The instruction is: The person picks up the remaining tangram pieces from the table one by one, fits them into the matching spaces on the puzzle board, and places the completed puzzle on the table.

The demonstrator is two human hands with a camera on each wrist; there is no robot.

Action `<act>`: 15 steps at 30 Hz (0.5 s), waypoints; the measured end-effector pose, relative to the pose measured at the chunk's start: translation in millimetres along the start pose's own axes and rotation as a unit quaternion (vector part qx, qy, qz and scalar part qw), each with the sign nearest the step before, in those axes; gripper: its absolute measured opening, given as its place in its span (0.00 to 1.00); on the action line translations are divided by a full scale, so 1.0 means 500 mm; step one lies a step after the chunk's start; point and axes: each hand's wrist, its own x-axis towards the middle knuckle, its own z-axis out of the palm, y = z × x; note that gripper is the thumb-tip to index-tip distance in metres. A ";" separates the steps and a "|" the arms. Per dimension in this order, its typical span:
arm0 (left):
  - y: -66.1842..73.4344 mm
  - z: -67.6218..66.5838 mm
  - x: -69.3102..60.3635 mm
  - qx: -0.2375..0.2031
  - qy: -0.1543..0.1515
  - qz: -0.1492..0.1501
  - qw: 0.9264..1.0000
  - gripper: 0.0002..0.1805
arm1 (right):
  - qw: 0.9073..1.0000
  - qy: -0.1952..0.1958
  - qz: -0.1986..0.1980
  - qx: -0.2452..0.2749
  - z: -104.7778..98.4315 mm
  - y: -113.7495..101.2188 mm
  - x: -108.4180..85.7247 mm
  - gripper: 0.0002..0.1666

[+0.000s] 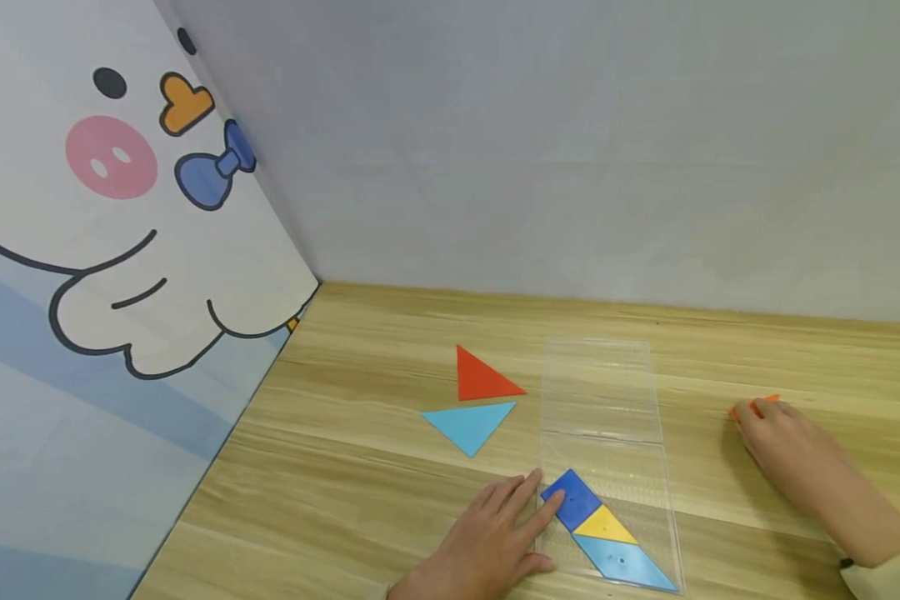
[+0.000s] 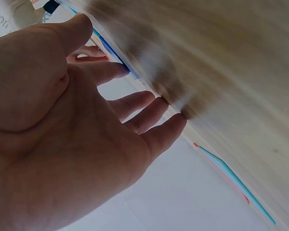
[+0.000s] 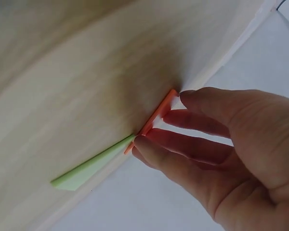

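My left hand (image 1: 491,533) rests at the left edge of a clear plastic case (image 1: 667,500), its index fingertip on a blue square (image 1: 581,508). Touching that square is a yellow triangle (image 1: 607,527), followed by a light blue parallelogram (image 1: 626,561), all in the case's near half. At the right, my right hand (image 1: 802,462) pinches an orange flat piece (image 3: 159,109) by its edges at the tabletop; the hand partly covers it in the head view. A light green piece (image 3: 89,168) lies beside it in the right wrist view, hidden from the head camera.
Left of the case, a red triangle (image 1: 483,379) and a light blue triangle (image 1: 472,425) lie on the wooden table (image 1: 345,375). Behind stands a pale wall (image 1: 570,167); a cartoon-printed panel (image 1: 195,275) borders the left side.
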 end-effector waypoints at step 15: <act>-0.002 -0.004 -0.002 0.010 -0.001 0.003 1.000 0.37 | 0.999 0.030 0.033 0.019 -0.004 -0.005 0.007 0.13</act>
